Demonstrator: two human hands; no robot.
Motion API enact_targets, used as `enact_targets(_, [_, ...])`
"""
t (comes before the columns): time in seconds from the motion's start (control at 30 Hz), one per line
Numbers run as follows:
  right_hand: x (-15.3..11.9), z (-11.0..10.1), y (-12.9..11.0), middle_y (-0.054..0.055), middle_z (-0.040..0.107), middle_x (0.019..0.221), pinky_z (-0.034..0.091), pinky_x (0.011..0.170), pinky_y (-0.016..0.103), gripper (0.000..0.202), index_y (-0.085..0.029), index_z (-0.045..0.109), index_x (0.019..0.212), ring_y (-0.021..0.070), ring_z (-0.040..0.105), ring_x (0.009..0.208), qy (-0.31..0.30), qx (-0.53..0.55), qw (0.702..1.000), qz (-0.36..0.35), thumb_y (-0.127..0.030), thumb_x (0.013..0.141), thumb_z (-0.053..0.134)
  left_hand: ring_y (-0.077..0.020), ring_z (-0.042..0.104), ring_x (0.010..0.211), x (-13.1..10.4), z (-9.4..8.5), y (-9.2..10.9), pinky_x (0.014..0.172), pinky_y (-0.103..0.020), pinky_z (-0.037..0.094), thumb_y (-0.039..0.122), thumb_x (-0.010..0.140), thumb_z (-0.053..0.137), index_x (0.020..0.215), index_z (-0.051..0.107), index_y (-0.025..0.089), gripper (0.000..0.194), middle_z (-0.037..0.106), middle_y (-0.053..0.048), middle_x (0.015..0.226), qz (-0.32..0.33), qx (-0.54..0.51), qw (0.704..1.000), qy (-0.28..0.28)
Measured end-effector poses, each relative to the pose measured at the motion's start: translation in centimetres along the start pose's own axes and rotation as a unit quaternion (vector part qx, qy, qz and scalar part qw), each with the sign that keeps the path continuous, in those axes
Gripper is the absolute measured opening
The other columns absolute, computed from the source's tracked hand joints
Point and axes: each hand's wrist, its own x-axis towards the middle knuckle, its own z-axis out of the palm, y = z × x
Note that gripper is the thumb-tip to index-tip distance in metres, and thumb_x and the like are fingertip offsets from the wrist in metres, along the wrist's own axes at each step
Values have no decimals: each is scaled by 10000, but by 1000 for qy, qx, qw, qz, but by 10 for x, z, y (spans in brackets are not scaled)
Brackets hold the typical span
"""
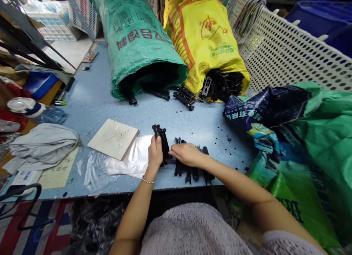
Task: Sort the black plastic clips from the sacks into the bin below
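Observation:
My left hand (156,152), with a beaded bracelet at the wrist, is closed around a black plastic part (164,141) that is long and narrow and tilted upward. At its lower right side my right hand (185,153) is pinched, fingertips close to the part; whatever lies between those fingertips is hidden. Under and beside the right hand, several similar black parts (188,173) lie on the blue speckled table (99,90). A square cream board (114,137) with tiny light bits on it rests to the left, partly over a white plastic sheet (132,159).
Farther back lie a green woven sack (145,39) and a yellow sack (206,39), black parts spilling from both mouths. A white perforated basket (299,53) and green bags (327,130) line the right. On the left are a grey cloth (45,145) and a bottle (52,115).

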Motion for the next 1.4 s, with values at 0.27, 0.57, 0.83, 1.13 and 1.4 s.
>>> enact_targets(0.27, [34,14,4,77,663,694,340,562,286,438,-175,624,774,172,577,602,-11,-73,979,-192,-432,1008,358,-177,525,735,1,-3,-11,731,-291,424,578,892,504,800,611,191,412,574,-10,745,21,36,999,0])
enact_targets(0.57, [121,-82,144,258,538,1250,390,846,387,361,-58,527,1244,326,492,1121,216,-144,921,290,-255,943,491,-255,592,613,-37,10,-22,691,-368,418,555,876,527,709,608,204,396,469,-8,506,-13,332,943,-27])
enact_targets(0.83, [41,-37,75,55,590,832,436,634,284,430,-149,621,930,185,551,730,101,324,931,133,-508,961,387,-210,608,1076,-8,19,27,931,-368,473,573,926,464,1342,459,252,525,602,-105,1220,41,-31,996,-70])
enact_targets(1.13, [35,-48,11,38,556,805,415,720,307,425,-206,524,834,178,517,768,169,184,968,34,-550,992,329,-234,614,1082,-32,12,49,913,-342,513,457,867,628,1335,505,270,518,636,-76,1147,13,-98,992,-73])
enact_targets(1.4, [12,0,-15,65,606,777,411,619,298,498,-187,545,820,175,541,690,55,184,980,-40,-591,990,310,-161,641,740,-25,-6,45,670,-263,527,450,875,602,1134,589,239,334,625,-14,830,-6,-93,996,-16])
